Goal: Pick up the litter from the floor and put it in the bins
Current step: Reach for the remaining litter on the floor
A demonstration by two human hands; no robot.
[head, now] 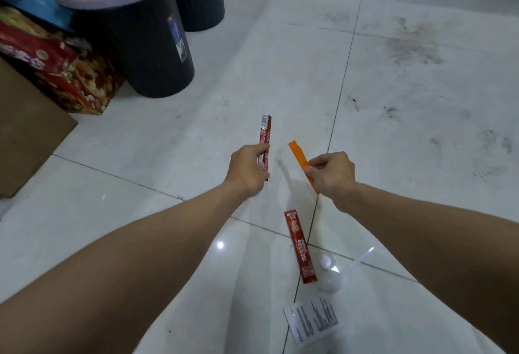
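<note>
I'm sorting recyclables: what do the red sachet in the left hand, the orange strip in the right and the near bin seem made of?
Red sachet: glossy printed film, likely plastic or foil laminate. Orange strip: plain and matte, paper or thin film, cannot tell which. Near bin: dark moulded plastic, by its ribbed wall, dull finish.

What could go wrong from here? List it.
The near bin is heaped above its rim; the red sachet in the left hand or the orange strip pinched by the right hand could slide off. A second sachet, white scoop and paper slip lie on the floor nearby, easily missed or stepped on.
</note>
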